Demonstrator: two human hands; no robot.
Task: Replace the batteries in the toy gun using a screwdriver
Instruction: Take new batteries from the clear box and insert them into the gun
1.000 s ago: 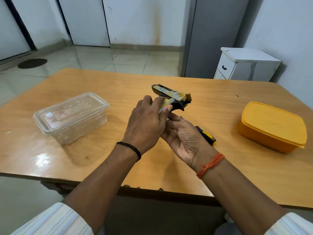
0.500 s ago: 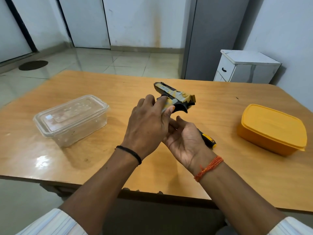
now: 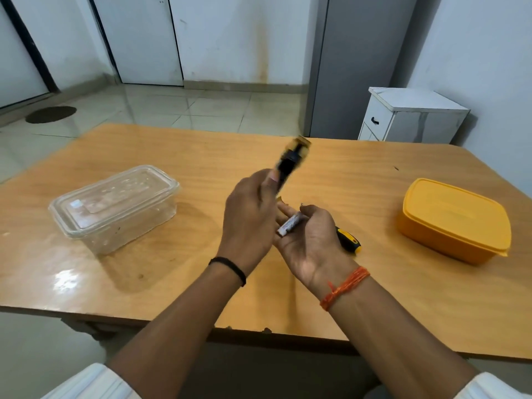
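The left hand (image 3: 250,223) grips the blurred toy gun (image 3: 290,162) above the table (image 3: 201,156), likely tipping it so a battery (image 3: 289,225) drops into the cupped, half-open right hand (image 3: 312,240), beside the screwdriver (image 3: 348,240).

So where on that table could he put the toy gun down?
Bare wood lies between the clear container and the left hand, and along the far edge of the table. It is crowded by the right hand, over the screwdriver.

Black-and-yellow toy gun (image 3: 290,162), orange box (image 3: 452,223)
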